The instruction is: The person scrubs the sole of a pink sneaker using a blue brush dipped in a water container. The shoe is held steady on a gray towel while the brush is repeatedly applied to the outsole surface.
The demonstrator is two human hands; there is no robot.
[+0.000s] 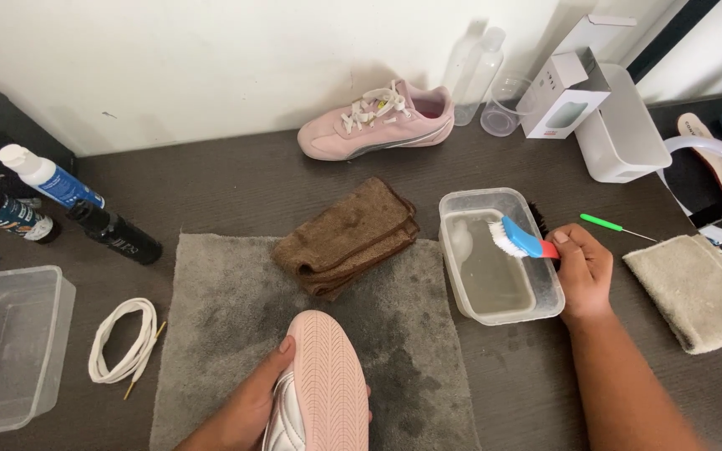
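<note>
Nearest you: your left hand [252,405] has its grip closed around a pink shoe [321,388], sole up over the grey mat [211,292], long axis running away from you, toe pointing to the far wall. Further out, right: your right hand [580,271] pinches a blue brush [521,238] by its red handle, bristles over the clear water tub [499,259]. Beyond: folded brown cloth [348,234], then the second pink shoe [378,121] on the surface.
</note>
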